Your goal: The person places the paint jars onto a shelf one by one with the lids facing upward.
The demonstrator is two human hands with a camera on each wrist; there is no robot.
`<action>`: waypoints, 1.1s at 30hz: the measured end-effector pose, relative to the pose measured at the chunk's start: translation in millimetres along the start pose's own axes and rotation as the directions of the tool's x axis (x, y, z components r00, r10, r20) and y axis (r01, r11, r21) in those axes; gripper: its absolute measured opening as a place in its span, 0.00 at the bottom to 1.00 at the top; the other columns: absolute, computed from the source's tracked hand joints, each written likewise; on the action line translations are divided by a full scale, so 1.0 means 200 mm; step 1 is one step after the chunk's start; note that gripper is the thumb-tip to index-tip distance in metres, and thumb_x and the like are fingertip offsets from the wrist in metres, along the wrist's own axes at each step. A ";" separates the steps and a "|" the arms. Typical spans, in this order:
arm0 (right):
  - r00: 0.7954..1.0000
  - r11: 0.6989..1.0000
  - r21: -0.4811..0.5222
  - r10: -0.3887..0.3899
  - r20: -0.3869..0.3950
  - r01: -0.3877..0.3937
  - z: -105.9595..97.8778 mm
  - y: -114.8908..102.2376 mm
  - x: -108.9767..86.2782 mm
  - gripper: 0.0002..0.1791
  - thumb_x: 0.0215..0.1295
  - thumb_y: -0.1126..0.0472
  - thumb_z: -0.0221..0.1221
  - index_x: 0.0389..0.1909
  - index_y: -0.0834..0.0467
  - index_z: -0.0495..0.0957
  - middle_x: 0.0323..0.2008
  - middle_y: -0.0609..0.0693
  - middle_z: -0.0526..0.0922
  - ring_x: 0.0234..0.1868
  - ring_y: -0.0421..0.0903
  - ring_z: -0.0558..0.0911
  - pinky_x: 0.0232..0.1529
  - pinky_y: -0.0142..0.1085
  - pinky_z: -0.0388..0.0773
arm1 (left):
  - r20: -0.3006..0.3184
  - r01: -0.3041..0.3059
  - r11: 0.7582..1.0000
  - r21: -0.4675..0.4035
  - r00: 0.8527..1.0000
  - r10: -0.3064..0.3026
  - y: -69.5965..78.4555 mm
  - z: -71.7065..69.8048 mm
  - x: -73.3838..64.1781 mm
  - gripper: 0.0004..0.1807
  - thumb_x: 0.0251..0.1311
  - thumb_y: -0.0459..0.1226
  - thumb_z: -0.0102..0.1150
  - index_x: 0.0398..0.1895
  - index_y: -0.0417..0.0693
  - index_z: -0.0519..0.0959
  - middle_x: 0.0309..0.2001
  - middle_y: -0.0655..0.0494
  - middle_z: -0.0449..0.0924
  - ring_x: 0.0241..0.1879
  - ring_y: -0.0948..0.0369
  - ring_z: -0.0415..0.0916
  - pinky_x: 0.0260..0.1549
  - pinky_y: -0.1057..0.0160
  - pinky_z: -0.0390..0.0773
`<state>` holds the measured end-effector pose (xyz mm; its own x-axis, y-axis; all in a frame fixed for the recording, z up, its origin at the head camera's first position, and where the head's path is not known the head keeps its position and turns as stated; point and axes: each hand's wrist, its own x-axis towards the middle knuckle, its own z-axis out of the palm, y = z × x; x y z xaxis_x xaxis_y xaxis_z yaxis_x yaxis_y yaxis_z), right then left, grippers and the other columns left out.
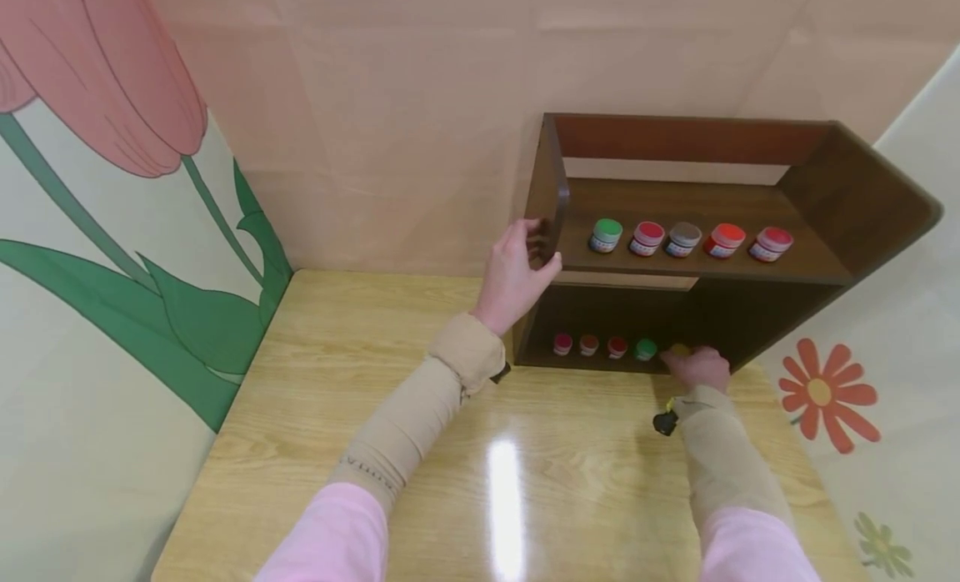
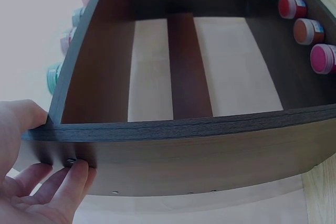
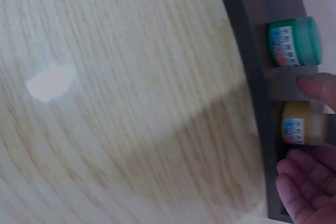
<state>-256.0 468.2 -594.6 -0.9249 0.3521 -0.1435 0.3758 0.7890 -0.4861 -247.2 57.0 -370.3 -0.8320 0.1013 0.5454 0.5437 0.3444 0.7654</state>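
Note:
My left hand (image 1: 513, 272) holds the left side panel of a dark brown two-tier shelf (image 1: 847, 198). In the left wrist view the thumb lies at the panel's front edge and the fingertips (image 2: 79, 174) press its outer face. Down at the lower tier's right end is my right hand (image 1: 699, 368), around a small yellow-ochre paint jar (image 3: 300, 123). Its thumb is on one side and its loosely bent fingers on the other, with gaps to the jar in the right wrist view. A green paint jar (image 3: 294, 43) stands beside it, nearer the thumb.
Several lidded paint jars stand in a row on the upper tier, among them a green jar (image 1: 606, 235) and an orange-red jar (image 1: 725, 240). More line the lower tier, such as a pink jar (image 1: 562, 343). The shelf stands on a wood-grain table (image 1: 420, 482) against a cloth backdrop (image 1: 375, 132).

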 end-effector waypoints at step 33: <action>0.940 0.955 0.084 -0.260 -0.223 0.284 -0.45 -0.59 -0.60 0.36 0.67 0.33 0.59 0.50 0.64 0.84 0.40 0.62 0.86 0.40 0.58 0.82 0.33 0.46 0.78 | 0.015 0.002 1.000 0.010 1.000 -0.002 -0.01 0.00 0.01 0.26 0.61 0.31 0.70 0.59 0.33 0.71 0.53 0.43 0.77 0.50 0.55 0.81 0.49 0.77 0.77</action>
<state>-184.1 377.6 -442.2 -0.9539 0.2375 0.1835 0.0909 0.8114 -0.5773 -249.5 56.0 -371.3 -0.8347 0.1151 0.5386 0.5411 0.3535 0.7630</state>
